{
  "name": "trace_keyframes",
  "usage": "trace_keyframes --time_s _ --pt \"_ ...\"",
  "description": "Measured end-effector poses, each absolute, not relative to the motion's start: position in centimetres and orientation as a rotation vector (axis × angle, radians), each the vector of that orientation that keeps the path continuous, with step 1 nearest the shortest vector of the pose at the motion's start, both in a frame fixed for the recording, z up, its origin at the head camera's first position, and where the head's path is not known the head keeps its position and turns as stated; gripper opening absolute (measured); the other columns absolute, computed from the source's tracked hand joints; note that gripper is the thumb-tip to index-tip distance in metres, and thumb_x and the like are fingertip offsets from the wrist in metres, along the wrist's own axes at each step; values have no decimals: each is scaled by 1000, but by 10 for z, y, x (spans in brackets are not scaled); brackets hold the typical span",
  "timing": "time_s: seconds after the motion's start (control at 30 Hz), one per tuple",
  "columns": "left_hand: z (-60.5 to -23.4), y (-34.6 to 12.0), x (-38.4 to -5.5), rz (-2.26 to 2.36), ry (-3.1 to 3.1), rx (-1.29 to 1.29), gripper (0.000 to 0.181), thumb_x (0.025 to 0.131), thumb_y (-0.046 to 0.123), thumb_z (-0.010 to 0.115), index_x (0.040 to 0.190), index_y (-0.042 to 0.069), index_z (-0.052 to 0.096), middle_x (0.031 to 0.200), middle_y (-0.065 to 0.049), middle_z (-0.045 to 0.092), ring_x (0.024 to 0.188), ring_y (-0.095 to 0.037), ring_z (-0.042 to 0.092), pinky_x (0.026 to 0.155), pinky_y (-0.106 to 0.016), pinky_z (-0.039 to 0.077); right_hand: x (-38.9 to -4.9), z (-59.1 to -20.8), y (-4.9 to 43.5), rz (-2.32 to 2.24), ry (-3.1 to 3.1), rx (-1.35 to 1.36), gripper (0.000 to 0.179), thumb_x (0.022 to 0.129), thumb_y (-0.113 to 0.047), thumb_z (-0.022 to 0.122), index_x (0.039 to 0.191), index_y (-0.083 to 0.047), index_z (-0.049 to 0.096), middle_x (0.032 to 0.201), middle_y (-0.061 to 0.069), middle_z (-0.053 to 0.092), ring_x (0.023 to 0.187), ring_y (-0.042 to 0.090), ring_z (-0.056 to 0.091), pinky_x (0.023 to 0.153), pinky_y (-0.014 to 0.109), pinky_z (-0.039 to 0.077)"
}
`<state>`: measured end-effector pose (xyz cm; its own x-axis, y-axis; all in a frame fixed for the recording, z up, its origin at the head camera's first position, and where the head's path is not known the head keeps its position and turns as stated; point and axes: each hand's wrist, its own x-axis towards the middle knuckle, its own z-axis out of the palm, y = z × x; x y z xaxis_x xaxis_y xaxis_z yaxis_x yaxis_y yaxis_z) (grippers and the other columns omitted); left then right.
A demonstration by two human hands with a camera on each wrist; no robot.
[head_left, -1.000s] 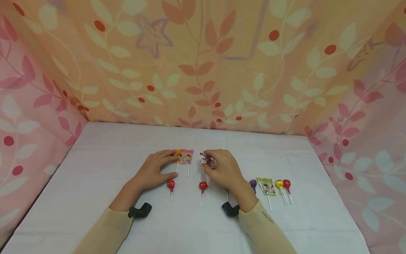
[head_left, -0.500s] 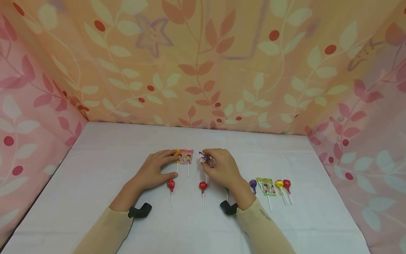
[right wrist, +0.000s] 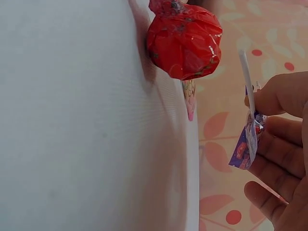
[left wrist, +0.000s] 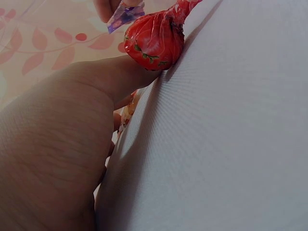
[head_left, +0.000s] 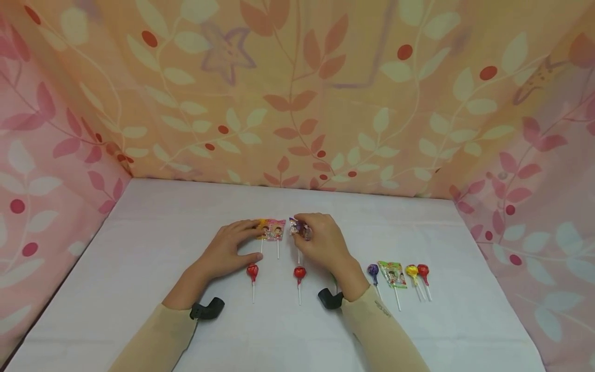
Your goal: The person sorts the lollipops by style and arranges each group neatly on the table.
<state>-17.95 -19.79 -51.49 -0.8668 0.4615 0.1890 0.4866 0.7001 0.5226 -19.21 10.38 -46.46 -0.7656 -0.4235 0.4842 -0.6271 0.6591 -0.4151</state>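
Observation:
My left hand (head_left: 225, 250) rests on the white cloth with its fingers extended. Its fingertips lie over the edge of a yellow-wrapped lollipop (head_left: 264, 233), beside a pink-wrapped lollipop (head_left: 278, 230). Close to the left thumb lies a red ball lollipop (head_left: 252, 271), seen large in the left wrist view. With thumb and fingers my right hand (head_left: 325, 245) pinches a purple-wrapped lollipop (head_left: 297, 227) by its wrapper. The right wrist view shows the purple wrapper (right wrist: 243, 149) off the cloth and its white stick (right wrist: 246, 77). Another red lollipop (head_left: 299, 272) lies below the right hand.
Towards the right lie a dark purple lollipop (head_left: 373, 270), a green-wrapped lollipop (head_left: 393, 275), a yellow ball lollipop (head_left: 412, 270) and a red one (head_left: 423, 270). The right wrist partly hides something green (head_left: 334, 282). Patterned curtains (head_left: 297, 103) enclose the table's back and sides.
My right hand has shifted slightly left and away from me, carrying the purple-wrapped lollipop closer to the pink one. The left hand has stayed in place on the cloth.

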Motion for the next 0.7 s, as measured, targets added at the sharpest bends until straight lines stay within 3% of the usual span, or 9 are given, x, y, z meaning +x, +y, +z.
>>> trace_keyframes --time_s 0.7 --pt "-516 -199 -181 -899 -2856 -793 64 93 48 86 150 26 68 166 -2 52 156 -31 41 122 -62 33 -207 -462 90 826 -2613 784 38 91 -17 85 127 -7 79 115 6 81 102 22 75 102 44 57"
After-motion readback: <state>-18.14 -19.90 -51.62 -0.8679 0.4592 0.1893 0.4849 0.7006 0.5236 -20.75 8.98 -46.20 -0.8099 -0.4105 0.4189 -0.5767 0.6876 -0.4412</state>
